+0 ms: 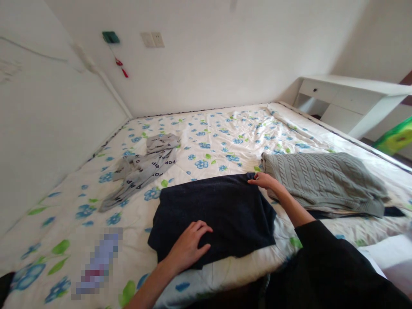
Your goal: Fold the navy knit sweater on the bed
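Note:
A dark navy garment point(212, 206) lies folded into a broad, roughly rectangular shape near the front edge of the bed; its exact kind cannot be made out. My left hand point(193, 242) rests on its near left part, thumb and fingers apart. At the far right corner, my right hand point(264, 180) pinches the cloth between thumb and fingers. Just right of that hand is a folded grey-green cable-knit sweater point(325, 180), with darker cloth showing beneath it.
Flowered bedding point(202, 146) covers the bed. A crumpled grey garment with black lettering point(148, 163) lies at the back left. Nearer, on the left, is a blurred-out purplish object point(99, 262). A white desk point(347, 98) stands beyond the bed's right edge; walls border the left and back.

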A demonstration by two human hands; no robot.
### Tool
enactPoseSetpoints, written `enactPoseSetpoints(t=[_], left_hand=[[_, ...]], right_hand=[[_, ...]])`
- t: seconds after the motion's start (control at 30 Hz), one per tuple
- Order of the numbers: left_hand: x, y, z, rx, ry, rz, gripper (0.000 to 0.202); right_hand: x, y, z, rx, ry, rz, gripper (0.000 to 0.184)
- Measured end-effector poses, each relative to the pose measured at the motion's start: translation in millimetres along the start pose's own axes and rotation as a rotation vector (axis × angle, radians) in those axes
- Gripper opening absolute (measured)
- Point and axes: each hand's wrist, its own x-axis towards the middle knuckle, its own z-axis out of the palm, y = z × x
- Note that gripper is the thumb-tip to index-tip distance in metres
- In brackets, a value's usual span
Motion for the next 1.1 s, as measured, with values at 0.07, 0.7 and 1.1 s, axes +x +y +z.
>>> enactPoseSetpoints(t=[0.07, 0.7, 1.1], left_hand=[[-26.4, -24.6, -10.9, 0.071, 0.012, -0.037, 0.044], [-57.5, -34.4, -31.5, 0.002, -0.241, -0.064, 0.025], [-75.3, -81.2, -59.9, 0.089, 0.286, -0.449, 0.035]], right_hand=[[-19.4, -17.4, -6.6, -0.077, -0.008, -0.058, 0.039], [-163.2, 55.8, 78.1, 0.360, -0.091, 0.038, 0.019], [-143.8, 78.0, 87.4, 0.150, 0.185, 0.166, 0.058]])
